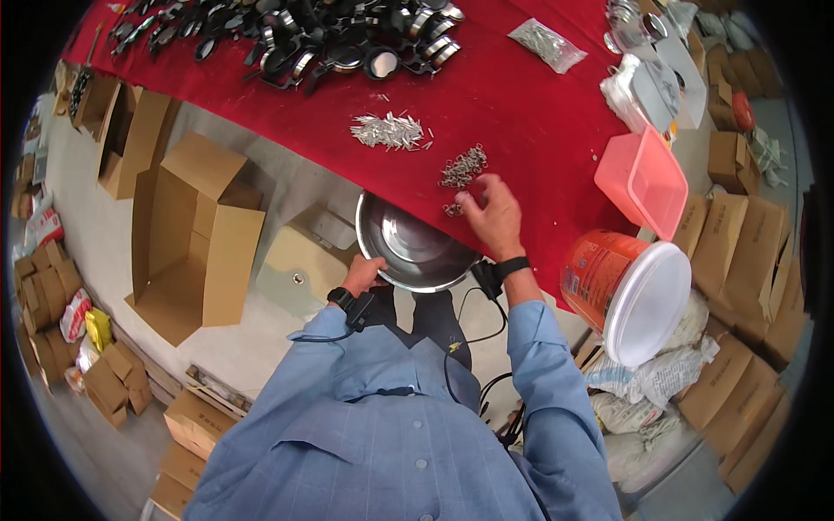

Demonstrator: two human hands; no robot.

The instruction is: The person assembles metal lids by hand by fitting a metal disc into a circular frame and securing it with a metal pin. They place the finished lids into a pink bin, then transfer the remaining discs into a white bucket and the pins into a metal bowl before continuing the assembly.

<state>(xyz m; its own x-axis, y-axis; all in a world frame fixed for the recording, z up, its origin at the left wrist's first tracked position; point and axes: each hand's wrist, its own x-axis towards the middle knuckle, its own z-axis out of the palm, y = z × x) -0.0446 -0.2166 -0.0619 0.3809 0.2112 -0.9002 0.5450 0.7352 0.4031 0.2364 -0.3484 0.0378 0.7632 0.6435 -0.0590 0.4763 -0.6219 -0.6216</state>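
My left hand [363, 276] is closed on the near left rim of a round stainless steel basin [372, 239]. The basin sits just under the table's front edge, in front of my legs, and its far side is hidden by the red cloth. On the cloth, my right hand [495, 217] reaches over a few small metal pieces [453, 209], its fingers bent and apart. Beyond the fingertips lies a larger heap of small dark metal pieces [464, 167], too small to name surely. A pile of short silvery pins [389, 131] lies further left.
Black parts with round metal ends [347, 54] crowd the far side of the red-covered table [287, 117]. A clear bag of small parts [547, 45] lies far right. A pink plastic basket [614, 165] and an orange bucket [584, 276] stand right; an open carton [234, 260] left.
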